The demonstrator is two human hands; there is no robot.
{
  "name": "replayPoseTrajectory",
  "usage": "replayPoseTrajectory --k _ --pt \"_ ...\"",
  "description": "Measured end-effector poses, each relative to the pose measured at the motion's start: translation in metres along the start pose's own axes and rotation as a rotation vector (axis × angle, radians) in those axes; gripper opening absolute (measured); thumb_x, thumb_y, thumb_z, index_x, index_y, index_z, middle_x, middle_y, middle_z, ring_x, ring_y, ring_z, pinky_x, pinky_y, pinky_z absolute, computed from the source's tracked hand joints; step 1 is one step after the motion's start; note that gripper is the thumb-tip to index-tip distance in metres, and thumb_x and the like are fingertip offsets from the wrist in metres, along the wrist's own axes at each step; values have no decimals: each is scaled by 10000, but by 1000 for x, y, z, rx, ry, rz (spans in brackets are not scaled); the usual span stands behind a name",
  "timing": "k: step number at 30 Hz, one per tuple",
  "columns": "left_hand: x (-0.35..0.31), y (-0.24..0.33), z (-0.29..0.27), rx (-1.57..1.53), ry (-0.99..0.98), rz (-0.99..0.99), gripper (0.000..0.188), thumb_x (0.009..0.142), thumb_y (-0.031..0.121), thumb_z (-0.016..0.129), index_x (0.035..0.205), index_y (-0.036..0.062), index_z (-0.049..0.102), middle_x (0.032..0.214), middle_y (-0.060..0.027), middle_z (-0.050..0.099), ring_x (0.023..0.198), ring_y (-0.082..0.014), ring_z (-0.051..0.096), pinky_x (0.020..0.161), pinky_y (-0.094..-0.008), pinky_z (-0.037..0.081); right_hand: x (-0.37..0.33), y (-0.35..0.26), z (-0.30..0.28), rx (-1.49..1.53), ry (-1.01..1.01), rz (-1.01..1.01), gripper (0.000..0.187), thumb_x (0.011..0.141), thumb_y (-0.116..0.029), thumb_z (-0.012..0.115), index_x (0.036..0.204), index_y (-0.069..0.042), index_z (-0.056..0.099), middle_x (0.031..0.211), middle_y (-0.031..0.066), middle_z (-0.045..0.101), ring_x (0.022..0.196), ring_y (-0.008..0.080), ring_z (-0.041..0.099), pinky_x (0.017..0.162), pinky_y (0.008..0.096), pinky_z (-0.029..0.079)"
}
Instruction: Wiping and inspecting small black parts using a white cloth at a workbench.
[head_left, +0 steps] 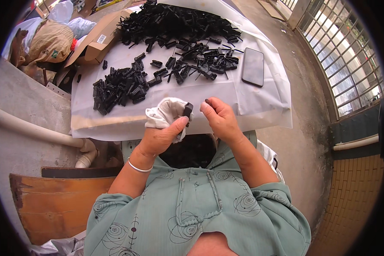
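Note:
My left hand (161,138) is closed around a black plastic part (187,110) and a bunched white cloth (163,113), its thumb pressed on the part. Just to the right, my right hand (222,123) pinches a small dark piece (208,102) between thumb and finger; its kind is too small to make out. The two hands are a short gap apart at the table's near edge. Beyond them, a heap of similar black plastic parts (119,87) lies at the left, and a looser group with thin stems (205,62) spreads across the middle.
A large black pile (170,23) covers the far end of the white-sheeted table (192,94). A dark phone (253,67) lies at the right. An open cardboard box (96,45) stands at the far left, near bags (51,40). A pipe (38,128) runs along the left wall.

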State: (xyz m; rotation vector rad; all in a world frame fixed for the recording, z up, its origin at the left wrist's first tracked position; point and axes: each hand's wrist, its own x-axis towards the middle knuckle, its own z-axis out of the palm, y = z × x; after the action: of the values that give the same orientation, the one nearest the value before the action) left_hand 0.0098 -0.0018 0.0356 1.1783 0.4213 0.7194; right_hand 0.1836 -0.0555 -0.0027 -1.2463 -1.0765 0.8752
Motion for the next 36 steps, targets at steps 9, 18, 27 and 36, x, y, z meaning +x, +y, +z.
replayPoseTrajectory --k 9,18,27,36 --pt "11 -26 4 -12 153 113 356 875 6 522 1217 33 427 916 -39 527 759 -75 514 591 -220 480 -10 -30 26 -544 -46 -778 219 709 -92 719 836 -33 550 610 37 470 486 166 448 450 283 372" --pt "5 -12 -5 51 -33 -1 309 862 9 527 1162 -10 457 915 -79 582 617 -113 578 531 -225 487 5 -27 19 -125 -144 62 248 859 -198 613 725 -12 519 583 -3 430 558 48 369 490 234 343" --pt "4 -20 -2 460 161 30 287 810 -1 567 1093 -41 535 944 -104 608 662 -121 600 585 -245 496 1 -25 11 -341 -286 -156 248 910 -183 499 770 20 535 609 91 512 568 124 424 549 306 404" --pt "5 -29 -2 970 180 323 295 792 3 565 1083 -31 537 1024 -136 593 913 -217 592 804 -291 469 1 0 19 -28 -243 38 224 921 -166 489 798 9 555 652 10 504 618 80 410 575 252 392"
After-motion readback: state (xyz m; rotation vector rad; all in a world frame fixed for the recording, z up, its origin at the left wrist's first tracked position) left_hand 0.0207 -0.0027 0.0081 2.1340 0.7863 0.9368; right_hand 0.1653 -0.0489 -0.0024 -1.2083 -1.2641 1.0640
